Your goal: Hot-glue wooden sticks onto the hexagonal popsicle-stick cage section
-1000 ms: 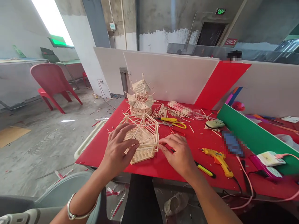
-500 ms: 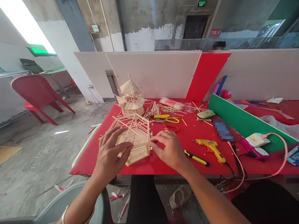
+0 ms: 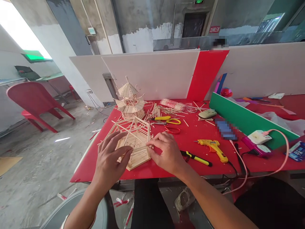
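Note:
A thin wooden stick spans the gap between my two hands, low over the front of a six-sided stick frame. My left hand pinches its left end between thumb and forefinger, the other fingers raised over the frame's left side. At the right end, the thumb and fingertips of my right hand are closed on the stick beside the frame's right corner. The frame has a floor of nested sticks and upright posts with rails on top. Behind it stands a tiered stick pagoda. My hands hide parts of the frame.
Loose sticks, yellow-handled pliers and red-handled scissors lie behind my right hand. A utility knife, yellow glue gun with cord, phone and power strip are farther right, before a green board.
The view has shifted slightly, so the scene sits a little farther left. Both hands keep their pinch on the stick, with the right fingertips slightly nearer the frame's corner.

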Tool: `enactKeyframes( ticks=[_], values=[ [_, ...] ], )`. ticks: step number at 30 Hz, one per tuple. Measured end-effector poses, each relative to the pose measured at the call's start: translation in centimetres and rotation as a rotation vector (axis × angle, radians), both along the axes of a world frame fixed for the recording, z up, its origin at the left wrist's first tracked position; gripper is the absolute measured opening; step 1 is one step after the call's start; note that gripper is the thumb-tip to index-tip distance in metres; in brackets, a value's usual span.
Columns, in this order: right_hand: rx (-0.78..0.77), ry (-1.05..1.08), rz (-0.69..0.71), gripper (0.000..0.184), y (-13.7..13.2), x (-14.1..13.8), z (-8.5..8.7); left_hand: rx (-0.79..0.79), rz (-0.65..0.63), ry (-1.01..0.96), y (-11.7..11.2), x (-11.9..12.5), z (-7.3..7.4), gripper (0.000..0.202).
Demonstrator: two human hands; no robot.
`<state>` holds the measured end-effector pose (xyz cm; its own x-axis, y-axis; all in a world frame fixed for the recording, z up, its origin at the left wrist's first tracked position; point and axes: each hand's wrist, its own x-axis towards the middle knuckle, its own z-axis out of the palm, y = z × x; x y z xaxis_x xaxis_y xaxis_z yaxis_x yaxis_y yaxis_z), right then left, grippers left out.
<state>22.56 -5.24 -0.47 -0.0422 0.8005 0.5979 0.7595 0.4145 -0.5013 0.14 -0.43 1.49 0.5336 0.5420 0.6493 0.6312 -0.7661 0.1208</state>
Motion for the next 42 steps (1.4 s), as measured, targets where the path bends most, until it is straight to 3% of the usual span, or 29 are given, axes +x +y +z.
enactKeyframes(
  ticks=[23, 32, 42],
  values=[
    [0.002, -0.005, -0.027, 0.011, 0.5, -0.6, 0.2, 0.027, 0.002, -0.006, 0.0, -0.2, -0.3, 0.012],
    [0.018, -0.047, -0.044, 0.021, -0.5, -0.7, -0.1, 0.056, 0.043, 0.013, -1.4, -0.7, -0.6, 0.018],
    [-0.01, -0.043, -0.046, 0.025, -0.5, -0.8, 0.0, 0.027, 0.032, 0.008, -1.6, -0.7, -0.5, 0.022]
  ],
)
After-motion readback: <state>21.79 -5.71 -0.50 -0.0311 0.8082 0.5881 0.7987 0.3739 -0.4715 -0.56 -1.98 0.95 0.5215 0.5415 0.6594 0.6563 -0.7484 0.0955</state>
